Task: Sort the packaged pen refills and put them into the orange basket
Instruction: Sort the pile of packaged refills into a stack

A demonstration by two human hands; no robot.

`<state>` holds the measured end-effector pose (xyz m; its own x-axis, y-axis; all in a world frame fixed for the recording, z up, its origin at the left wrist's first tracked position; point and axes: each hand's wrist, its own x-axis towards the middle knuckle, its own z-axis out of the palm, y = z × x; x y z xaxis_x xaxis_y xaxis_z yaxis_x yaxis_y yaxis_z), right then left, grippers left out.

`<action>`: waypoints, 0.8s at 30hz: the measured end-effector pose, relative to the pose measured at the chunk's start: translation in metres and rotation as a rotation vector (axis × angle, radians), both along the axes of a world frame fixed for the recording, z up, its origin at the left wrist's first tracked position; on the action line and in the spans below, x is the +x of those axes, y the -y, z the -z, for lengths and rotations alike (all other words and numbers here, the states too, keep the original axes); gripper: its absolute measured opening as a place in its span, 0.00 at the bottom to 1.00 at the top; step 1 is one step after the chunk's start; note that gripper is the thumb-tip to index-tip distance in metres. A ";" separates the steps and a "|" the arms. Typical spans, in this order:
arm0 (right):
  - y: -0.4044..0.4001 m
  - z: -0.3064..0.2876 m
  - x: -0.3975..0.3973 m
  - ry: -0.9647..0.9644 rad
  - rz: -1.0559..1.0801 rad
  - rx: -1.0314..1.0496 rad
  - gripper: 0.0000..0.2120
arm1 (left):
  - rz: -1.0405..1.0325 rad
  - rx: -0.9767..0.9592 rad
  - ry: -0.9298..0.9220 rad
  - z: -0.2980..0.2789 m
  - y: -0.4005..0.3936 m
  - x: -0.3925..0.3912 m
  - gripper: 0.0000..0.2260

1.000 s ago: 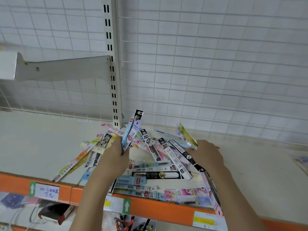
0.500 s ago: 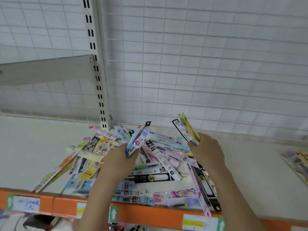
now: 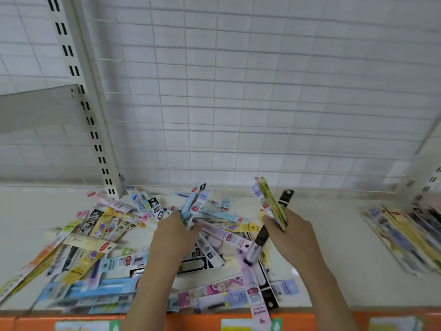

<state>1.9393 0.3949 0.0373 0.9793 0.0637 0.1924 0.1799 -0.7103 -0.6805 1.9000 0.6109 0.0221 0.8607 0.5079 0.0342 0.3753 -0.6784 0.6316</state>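
A loose pile of packaged pen refills [image 3: 100, 237] in many colours covers the cream shelf [image 3: 28, 211]. My left hand [image 3: 171, 232] grips a small bundle of blue and lilac refill packs [image 3: 194, 204] that stick up above the pile. My right hand [image 3: 293, 232] grips a bundle of yellow-green and lilac packs [image 3: 269, 201], with longer black and pink packs hanging below the fist. No orange basket is in view.
A second, neater stack of refill packs [image 3: 403, 235] lies on the shelf at the far right. A slotted white upright [image 3: 90, 120] and wire grid wall stand behind. The shelf's orange front edge [image 3: 358, 321] carries price labels.
The view has swung right and tilted. My right hand has lifted its bundle a little and shifted right; the stack at the far right has come further into view.
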 end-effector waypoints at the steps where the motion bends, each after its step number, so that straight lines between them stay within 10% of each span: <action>1: 0.002 0.001 -0.001 -0.013 -0.014 0.028 0.09 | -0.014 0.011 -0.031 0.001 0.004 0.003 0.17; 8: 0.015 0.008 0.000 -0.113 -0.046 0.038 0.08 | -0.077 0.010 -0.139 0.012 0.021 0.013 0.21; 14: 0.020 0.019 0.000 -0.173 -0.106 0.048 0.27 | -0.068 -0.043 -0.111 0.011 0.023 0.015 0.09; 18: 0.022 0.022 0.003 -0.177 -0.122 0.029 0.06 | -0.070 -0.114 -0.012 0.002 0.016 0.002 0.13; 24: 0.010 0.022 0.012 -0.149 -0.220 -0.039 0.06 | -0.132 -0.286 0.138 -0.005 -0.008 -0.034 0.07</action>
<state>1.9516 0.3852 0.0153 0.9584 0.2827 0.0399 0.2325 -0.6917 -0.6837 1.8662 0.6188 0.0273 0.7844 0.6201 -0.0142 0.3459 -0.4183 0.8399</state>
